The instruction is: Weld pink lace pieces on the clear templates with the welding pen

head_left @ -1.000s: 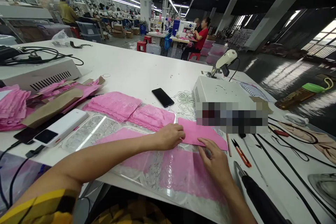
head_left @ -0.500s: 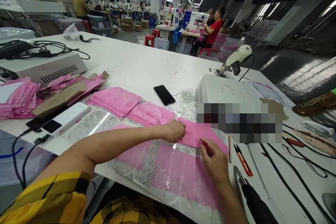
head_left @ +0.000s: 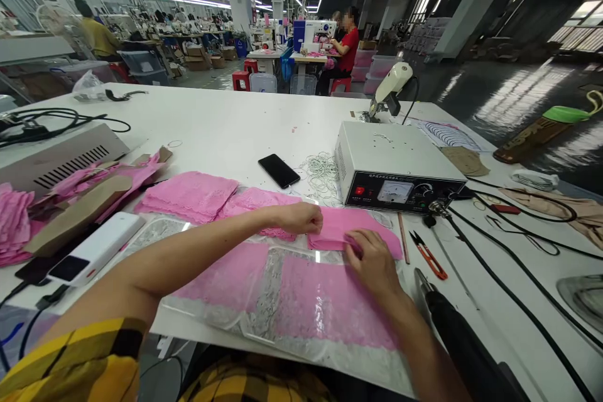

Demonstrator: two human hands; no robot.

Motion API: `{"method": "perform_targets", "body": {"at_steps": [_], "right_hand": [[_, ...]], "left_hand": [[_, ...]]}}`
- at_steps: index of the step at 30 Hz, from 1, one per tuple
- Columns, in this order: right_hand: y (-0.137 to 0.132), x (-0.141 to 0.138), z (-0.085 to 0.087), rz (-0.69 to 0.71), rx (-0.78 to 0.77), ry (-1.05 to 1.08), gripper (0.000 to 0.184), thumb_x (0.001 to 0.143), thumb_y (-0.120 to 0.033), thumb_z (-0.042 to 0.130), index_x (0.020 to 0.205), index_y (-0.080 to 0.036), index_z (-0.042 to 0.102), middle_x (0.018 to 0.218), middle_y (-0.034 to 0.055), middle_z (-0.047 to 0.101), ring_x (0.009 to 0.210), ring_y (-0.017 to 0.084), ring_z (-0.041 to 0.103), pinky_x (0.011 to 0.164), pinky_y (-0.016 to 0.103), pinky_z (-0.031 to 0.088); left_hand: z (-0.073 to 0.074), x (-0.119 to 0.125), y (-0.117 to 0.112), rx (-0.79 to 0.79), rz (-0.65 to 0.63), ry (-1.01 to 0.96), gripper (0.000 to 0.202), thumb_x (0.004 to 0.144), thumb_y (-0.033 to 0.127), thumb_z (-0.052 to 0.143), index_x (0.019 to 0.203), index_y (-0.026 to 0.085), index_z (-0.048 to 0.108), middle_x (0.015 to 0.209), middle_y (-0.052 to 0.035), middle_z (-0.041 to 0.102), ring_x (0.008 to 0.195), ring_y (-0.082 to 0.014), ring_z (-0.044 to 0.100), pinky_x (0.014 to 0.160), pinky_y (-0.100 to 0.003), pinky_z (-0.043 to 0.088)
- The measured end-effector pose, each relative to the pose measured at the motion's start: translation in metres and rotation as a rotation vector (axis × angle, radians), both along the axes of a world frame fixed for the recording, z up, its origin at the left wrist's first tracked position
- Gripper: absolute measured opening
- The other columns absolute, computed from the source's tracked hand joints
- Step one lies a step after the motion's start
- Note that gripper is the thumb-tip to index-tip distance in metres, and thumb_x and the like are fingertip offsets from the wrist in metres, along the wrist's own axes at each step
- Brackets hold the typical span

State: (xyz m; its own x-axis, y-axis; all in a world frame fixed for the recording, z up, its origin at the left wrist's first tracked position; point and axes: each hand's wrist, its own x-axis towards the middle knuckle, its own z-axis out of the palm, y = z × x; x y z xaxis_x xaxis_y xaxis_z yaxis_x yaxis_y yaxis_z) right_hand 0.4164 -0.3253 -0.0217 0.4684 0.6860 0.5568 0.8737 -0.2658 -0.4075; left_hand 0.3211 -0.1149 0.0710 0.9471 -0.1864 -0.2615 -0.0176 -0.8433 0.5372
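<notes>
A flat stack of pink fabric pieces (head_left: pixel 342 218) lies on the table in front of me. My left hand (head_left: pixel 304 218) is closed at its left end, knuckles up, and what the fingers hold is hidden. At the stack's near edge, my right hand (head_left: pixel 374 257) has its fingers curled, with a pink fabric edge pinched under them. Below both hands lies a clear plastic template (head_left: pixel 259 289) with pink lace pieces (head_left: pixel 325 301) showing in it. To the left are two more pink lace piles, one large (head_left: pixel 193 195) and one partly behind my left forearm (head_left: pixel 254 201).
A grey control box (head_left: pixel 396 163) stands behind my right hand. Orange thread snips (head_left: pixel 428 255) and a black handheld tool (head_left: pixel 452 320) lie to the right, among cables. A phone (head_left: pixel 279 170), tangled thread (head_left: pixel 320 173) and a white power bank (head_left: pixel 97 248) are also on the table.
The view has swung to the right. My left hand has curled tighter at the stack's left end. My right fingers have bent in and now pinch the near fabric edge.
</notes>
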Motion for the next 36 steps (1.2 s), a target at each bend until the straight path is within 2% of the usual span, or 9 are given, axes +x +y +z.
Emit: {"method": "perform_targets", "body": {"at_steps": [3,7,13,17,31,36], "right_hand": [[-0.007,0.008,-0.002,-0.066,-0.017,-0.040,0.019,0.081,-0.016,0.048,0.088,-0.019,0.065,0.090,0.0082,0.068,0.087,0.024,0.060,0.079,0.042,0.049],[-0.027,0.005,0.001,-0.074,-0.016,-0.077,0.018,0.081,-0.019,0.048,0.090,-0.020,0.063,0.092,0.0081,0.067,0.088,0.025,0.061,0.080,0.042,0.049],[-0.071,-0.025,0.010,0.076,-0.013,-0.278,0.021,0.088,-0.015,0.046,0.101,-0.022,0.061,0.095,0.0055,0.066,0.089,0.021,0.062,0.082,0.037,0.049],[-0.093,-0.039,0.009,0.150,-0.018,-0.300,0.020,0.091,-0.016,0.048,0.105,-0.021,0.061,0.094,0.0060,0.065,0.088,0.020,0.061,0.082,0.037,0.049],[-0.113,-0.051,0.003,0.184,-0.013,-0.310,0.022,0.090,-0.010,0.053,0.108,-0.018,0.061,0.100,0.0080,0.065,0.093,0.021,0.062,0.087,0.038,0.049],[-0.118,-0.053,0.003,0.151,0.033,-0.254,0.019,0.090,-0.010,0.053,0.105,-0.017,0.062,0.101,0.0092,0.064,0.094,0.018,0.063,0.083,0.032,0.053]], "left_hand": [[0.009,-0.006,0.003,-0.040,-0.009,-0.001,0.015,0.085,0.017,0.050,0.074,0.013,0.060,0.086,-0.0045,0.061,0.073,-0.0128,0.055,0.064,-0.022,0.043],[0.013,-0.019,0.000,-0.073,-0.034,-0.001,0.014,0.085,0.017,0.052,0.076,0.013,0.062,0.093,-0.0048,0.060,0.077,-0.0127,0.056,0.067,-0.023,0.044],[0.008,-0.051,-0.025,-0.085,-0.121,0.000,0.011,0.085,0.012,0.059,0.075,0.016,0.063,0.092,-0.0034,0.061,0.084,-0.0140,0.058,0.077,-0.023,0.046],[0.000,-0.074,-0.041,-0.063,-0.168,-0.014,0.015,0.083,0.009,0.062,0.070,0.017,0.061,0.089,-0.0031,0.061,0.086,-0.0156,0.058,0.077,-0.025,0.046],[-0.016,-0.107,-0.055,0.032,-0.237,-0.144,0.018,0.079,0.009,0.062,0.064,0.018,0.056,0.085,-0.0024,0.060,0.078,-0.0165,0.053,0.081,-0.032,0.036],[-0.018,-0.113,-0.059,0.076,-0.229,-0.240,0.022,0.082,0.009,0.059,0.063,0.017,0.052,0.080,-0.0021,0.057,0.077,-0.0164,0.050,0.085,-0.032,0.034]]}}
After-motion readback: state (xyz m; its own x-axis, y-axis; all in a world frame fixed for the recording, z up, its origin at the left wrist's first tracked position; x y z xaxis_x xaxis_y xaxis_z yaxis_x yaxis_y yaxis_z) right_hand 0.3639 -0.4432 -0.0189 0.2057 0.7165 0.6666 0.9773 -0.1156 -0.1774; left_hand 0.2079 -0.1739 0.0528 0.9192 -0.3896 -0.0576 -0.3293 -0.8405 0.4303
